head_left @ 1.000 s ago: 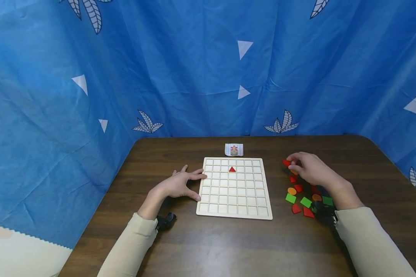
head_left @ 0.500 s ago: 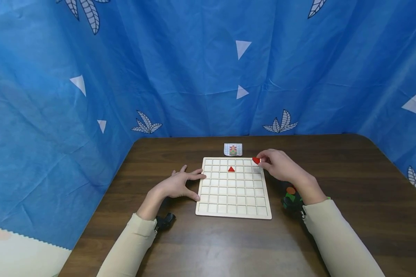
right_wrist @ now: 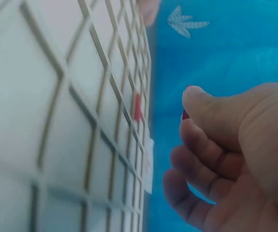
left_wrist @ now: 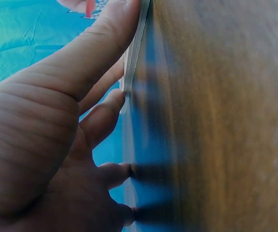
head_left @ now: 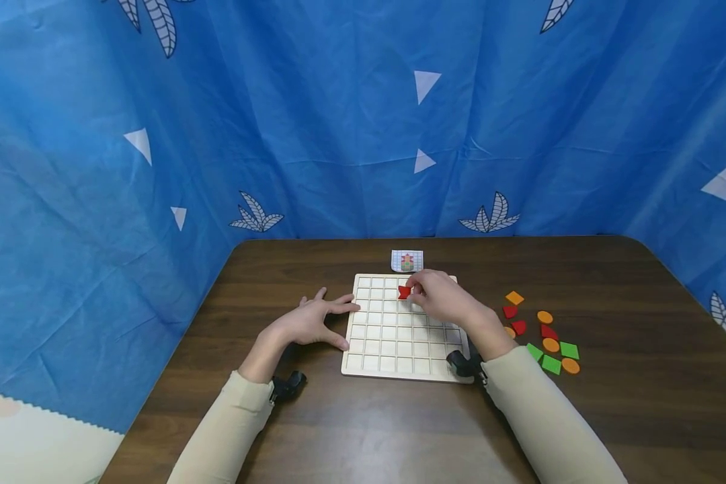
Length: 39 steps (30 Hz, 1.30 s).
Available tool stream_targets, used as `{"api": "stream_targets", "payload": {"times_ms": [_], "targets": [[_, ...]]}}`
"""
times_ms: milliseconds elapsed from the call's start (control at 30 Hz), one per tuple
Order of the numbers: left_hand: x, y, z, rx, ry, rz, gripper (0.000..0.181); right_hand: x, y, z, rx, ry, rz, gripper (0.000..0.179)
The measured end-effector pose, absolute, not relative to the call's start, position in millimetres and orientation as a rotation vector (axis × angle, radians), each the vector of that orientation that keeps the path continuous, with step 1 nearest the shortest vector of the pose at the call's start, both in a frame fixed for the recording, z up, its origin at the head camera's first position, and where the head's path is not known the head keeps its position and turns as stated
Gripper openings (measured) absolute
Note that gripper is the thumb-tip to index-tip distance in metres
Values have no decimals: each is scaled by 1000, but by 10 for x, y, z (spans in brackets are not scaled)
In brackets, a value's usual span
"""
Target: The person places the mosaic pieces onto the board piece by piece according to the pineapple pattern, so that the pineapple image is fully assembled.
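Board (head_left: 390,334) on table (head_left: 375,423), card (head_left: 407,261) just behind, loose pieces (head_left: 548,332) rightward (apart), left hand (head_left: 305,325) at left edge, right hand (head_left: 443,296) above

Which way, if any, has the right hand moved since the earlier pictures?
Yes, leftward: in the head view, the right hand went from right of the grid board to over its upper part.

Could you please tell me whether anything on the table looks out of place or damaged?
Nothing stands out. The pale wooden grid board looks intact where visible. The flat red, orange and green geometric pieces scattered to its right seem ordinary loose parts.
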<state>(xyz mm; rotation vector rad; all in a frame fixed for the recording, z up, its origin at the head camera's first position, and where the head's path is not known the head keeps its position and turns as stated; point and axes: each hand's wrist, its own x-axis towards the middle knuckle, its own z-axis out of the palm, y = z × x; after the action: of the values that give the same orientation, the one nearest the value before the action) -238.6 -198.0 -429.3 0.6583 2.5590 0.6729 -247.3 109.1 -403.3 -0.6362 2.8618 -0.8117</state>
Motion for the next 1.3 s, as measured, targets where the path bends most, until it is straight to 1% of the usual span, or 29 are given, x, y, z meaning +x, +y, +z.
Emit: {"api": "stream_targets", "payload": {"times_ms": [333, 767, 1300], "targets": [[-2400, -1953, -4280, 651, 2553, 678, 83, -2496, 863, -4201, -740, 2874, -771, 13], [-2395, -1964, -4266, 675, 2568, 680, 83, -2449, 764, -4246, -687, 2926, -696, 20], [-2387, -1974, -4276, 680, 2563, 677, 84, -2471, 778, -4281, -679, 2916, -748, 22]]}}
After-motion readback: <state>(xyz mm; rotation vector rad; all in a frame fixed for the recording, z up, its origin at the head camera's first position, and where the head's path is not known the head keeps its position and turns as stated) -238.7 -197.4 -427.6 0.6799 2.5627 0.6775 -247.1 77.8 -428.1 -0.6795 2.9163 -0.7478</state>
